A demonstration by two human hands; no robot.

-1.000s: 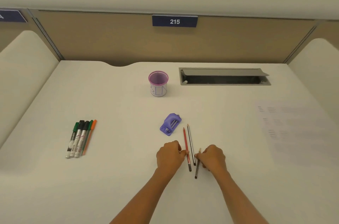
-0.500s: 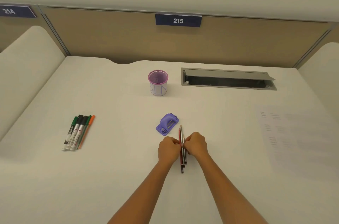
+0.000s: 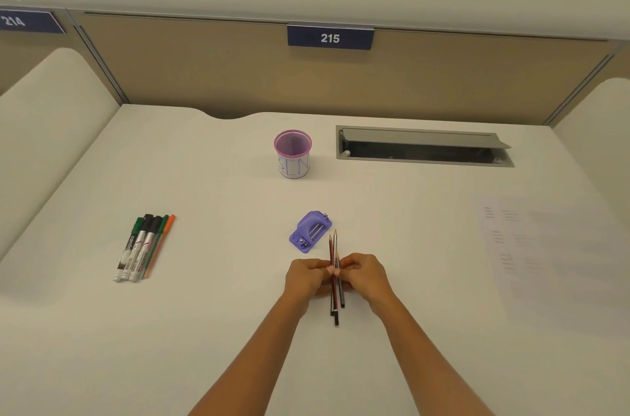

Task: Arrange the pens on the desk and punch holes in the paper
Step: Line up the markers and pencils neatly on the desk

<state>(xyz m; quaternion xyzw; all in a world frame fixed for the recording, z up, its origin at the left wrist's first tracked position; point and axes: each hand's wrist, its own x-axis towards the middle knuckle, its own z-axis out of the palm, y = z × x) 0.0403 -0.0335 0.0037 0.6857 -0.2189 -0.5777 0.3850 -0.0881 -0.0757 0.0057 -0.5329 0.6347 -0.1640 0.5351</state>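
1. We see a purple mesh cup [image 3: 292, 153] standing upright at the far middle of the desk [image 3: 211, 330], with a white label wrapped round its lower wall. Through its open mouth we make out only the mesh.
2. To the right of the cup, a grey tray [image 3: 422, 161] is sunk into the desk, its lid tilted up at the far edge. The inside is dark and we cannot tell what lies in it.
3. Three pencils [image 3: 335, 245] are gathered in a tight bundle near the middle of the desk. Their long axis runs near to far and the sharpened tips point to the far side. The ends are staggered rather than level.
4. The left hand [image 3: 305, 277] has its fingers curled and pinches the bundle from the left.
5. The right hand [image 3: 366, 274] does the same from the right, so its fingertips meet the other hand's across the pencils.
6. A purple hole punch [image 3: 310, 232] lies just beyond the hands, close to the left of the pencil tips, turned at an angle.
7. Well apart on the left, five markers [image 3: 145, 247] lie side by side and touching. Their caps are at the far end, and they lean slightly rightward there.
8. A printed sheet of paper [image 3: 545, 245] lies flat at the right edge.
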